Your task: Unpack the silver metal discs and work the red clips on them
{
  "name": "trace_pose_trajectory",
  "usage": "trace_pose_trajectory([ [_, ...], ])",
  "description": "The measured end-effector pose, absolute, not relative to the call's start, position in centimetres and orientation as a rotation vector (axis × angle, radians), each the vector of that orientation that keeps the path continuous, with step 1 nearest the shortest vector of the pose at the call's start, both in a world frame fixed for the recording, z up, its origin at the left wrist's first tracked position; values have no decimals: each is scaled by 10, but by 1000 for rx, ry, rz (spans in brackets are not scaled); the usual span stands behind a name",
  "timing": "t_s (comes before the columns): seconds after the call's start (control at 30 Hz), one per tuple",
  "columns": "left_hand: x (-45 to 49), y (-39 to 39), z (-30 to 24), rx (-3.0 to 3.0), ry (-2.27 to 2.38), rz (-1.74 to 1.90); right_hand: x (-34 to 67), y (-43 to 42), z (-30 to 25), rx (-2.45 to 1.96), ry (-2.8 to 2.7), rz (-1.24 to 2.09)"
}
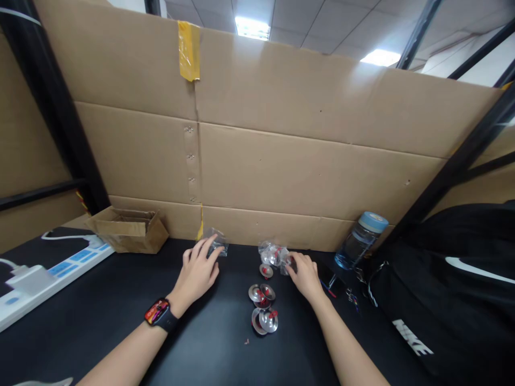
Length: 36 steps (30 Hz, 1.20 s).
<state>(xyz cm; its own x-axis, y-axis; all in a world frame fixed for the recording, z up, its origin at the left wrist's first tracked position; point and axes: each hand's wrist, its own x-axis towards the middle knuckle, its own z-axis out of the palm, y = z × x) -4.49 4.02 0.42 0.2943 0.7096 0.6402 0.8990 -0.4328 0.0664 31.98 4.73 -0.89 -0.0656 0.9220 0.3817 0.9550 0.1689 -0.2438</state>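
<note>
Disc row [263, 308] runs away (toward cardboard [301, 171]); left hand [197, 271] open on bag [218, 242], right hand [306, 273] gripping packet [273, 254].

The head camera looks forward and down, close over the black table [217, 348].

Illumination: bright, even. Source: two ceiling lights [252, 27] at 12 and 1 o'clock (both overexposed). The table [217, 335] shows soft sheen near 6 o'clock; metal discs [261, 294] glint. Shadows faint. The cardboard wall [314, 177] bows toward 3 and 9 o'clock.
</note>
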Motion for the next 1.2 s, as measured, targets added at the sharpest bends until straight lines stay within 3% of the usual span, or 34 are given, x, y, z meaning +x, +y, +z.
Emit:
trace_pose_trajectory([
  [0.2,-28,23,3,-2548,-1314,-1022,316,39,10,-1530,-1796,-58],
  [0.4,-3,4,2,-3138,-1389,-1445,278,-2,36,-1183,-1866,597],
  [0.53,16,-5,2,-3238,-1434,-1596,257,-13,42,-1084,-1890,766],
  [0.73,21,-7,1,-3195,-1528,-1684,257,-11,40,-1164,-1792,713],
  [0.97,22,-1,-16,-3108,-1591,-1374,261,-15,43,-1143,-1862,389],
  [1.2,17,-1,-19,-3117,-1478,-1309,279,-10,49,-1116,-1836,250],
])
